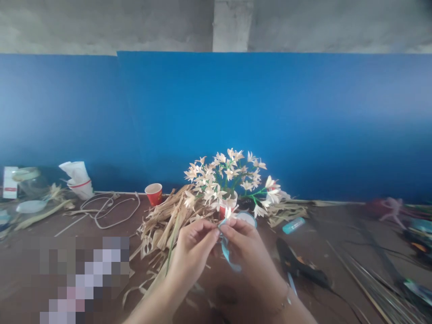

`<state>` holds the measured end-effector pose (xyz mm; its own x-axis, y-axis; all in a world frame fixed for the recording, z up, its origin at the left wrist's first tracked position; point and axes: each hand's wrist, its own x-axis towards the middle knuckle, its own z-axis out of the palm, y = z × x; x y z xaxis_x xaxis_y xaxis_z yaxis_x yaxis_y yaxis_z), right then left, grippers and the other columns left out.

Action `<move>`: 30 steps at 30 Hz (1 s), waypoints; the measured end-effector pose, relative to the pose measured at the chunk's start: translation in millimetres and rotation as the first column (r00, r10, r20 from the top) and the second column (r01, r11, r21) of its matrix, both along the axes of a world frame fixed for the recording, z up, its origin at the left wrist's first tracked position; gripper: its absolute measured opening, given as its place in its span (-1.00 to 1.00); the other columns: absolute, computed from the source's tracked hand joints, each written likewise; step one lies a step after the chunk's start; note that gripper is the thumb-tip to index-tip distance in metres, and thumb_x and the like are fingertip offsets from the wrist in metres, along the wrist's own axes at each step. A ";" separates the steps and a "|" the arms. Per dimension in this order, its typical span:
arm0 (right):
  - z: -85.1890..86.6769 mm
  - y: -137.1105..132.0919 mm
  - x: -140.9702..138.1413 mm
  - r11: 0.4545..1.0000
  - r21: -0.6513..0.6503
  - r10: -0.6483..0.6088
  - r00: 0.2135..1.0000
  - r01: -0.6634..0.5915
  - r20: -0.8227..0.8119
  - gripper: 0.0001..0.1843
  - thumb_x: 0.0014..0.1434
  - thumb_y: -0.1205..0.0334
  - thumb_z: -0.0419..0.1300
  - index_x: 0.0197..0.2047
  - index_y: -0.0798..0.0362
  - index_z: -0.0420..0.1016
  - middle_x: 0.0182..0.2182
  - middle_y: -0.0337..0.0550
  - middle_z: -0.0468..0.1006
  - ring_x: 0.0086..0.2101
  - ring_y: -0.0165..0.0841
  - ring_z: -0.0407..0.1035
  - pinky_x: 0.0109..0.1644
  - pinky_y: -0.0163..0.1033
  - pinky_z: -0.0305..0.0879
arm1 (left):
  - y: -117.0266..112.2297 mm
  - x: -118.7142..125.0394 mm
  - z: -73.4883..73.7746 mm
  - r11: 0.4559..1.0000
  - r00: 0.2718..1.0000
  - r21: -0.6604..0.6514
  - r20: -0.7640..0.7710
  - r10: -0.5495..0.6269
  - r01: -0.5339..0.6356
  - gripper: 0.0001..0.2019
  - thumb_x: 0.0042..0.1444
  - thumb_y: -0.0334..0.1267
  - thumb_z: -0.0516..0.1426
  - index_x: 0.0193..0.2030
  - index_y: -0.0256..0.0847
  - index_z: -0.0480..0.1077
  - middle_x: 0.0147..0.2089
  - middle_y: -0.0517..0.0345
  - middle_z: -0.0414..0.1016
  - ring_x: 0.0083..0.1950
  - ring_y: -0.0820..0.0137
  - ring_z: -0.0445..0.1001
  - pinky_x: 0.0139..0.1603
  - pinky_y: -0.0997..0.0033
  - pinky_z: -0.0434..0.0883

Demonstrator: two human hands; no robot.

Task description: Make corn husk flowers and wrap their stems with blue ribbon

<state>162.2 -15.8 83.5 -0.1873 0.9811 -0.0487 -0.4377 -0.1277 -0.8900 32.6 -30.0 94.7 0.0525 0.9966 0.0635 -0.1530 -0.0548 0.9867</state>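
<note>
My left hand (197, 245) and my right hand (246, 240) meet above the table, thumbs and fingers pinched together. Between the fingertips is a small cream-white artificial flower (230, 213), its petals pointing up and away from me. A light blue strip of tape (227, 256) runs from the pinch and dangles below, close to my right hand. The flower's stem is mostly hidden by my fingers. Just behind stands a bunch of similar white flowers (209, 177) on green stems, in a red and white cup (223, 211). A round roll (248, 219) lies partly behind my right hand.
Dried husk strips (165, 220) are heaped left of my hands. A red paper cup (154, 195) and a white cable (101, 213) lie beyond. On the right are a teal packet (293, 225), a black glue gun (302, 265) and thin rods (367, 283). A blue panel (216, 112) stands behind.
</note>
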 end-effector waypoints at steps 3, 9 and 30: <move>0.9 1.0 0.6 1.000 -0.020 -0.007 1.000 0.006 -0.027 -0.73 -0.17 0.14 0.44 -0.47 0.08 0.48 -0.64 -0.30 0.46 -0.61 -0.46 0.32 -0.54 -0.38 0.21 | 1.6 0.0 0.7 0.990 0.987 -0.120 0.153 -0.050 0.069 -0.79 -0.05 -0.16 0.24 -0.51 -0.23 0.37 -0.69 0.28 0.33 -0.70 0.61 0.13 -0.69 0.62 -0.02; 2.6 3.9 4.1 0.997 0.007 0.071 0.997 -0.071 -0.033 -0.75 -0.12 0.12 0.40 -0.52 0.09 0.47 -0.65 -0.27 0.47 -0.62 -0.43 0.34 -0.56 -0.36 0.20 | 5.0 -0.7 2.1 0.960 0.969 -0.204 0.197 -0.151 0.191 -0.76 -0.09 -0.14 0.26 -0.53 -0.24 0.34 -0.61 0.23 0.39 -0.68 0.60 0.20 -0.70 0.63 0.01; 4.2 1.5 -4.6 0.971 0.036 -0.239 0.945 0.237 0.224 -0.61 -0.20 -0.02 0.39 -0.47 0.11 0.41 -0.72 -0.38 0.30 -0.70 -0.52 0.11 -0.63 -0.37 0.00 | 11.4 -6.9 -21.5 0.706 0.629 0.704 -0.584 0.514 0.077 -0.84 0.18 -0.41 0.03 -0.27 -0.15 0.43 -0.30 0.11 0.53 -0.25 0.32 0.48 -0.21 0.34 0.39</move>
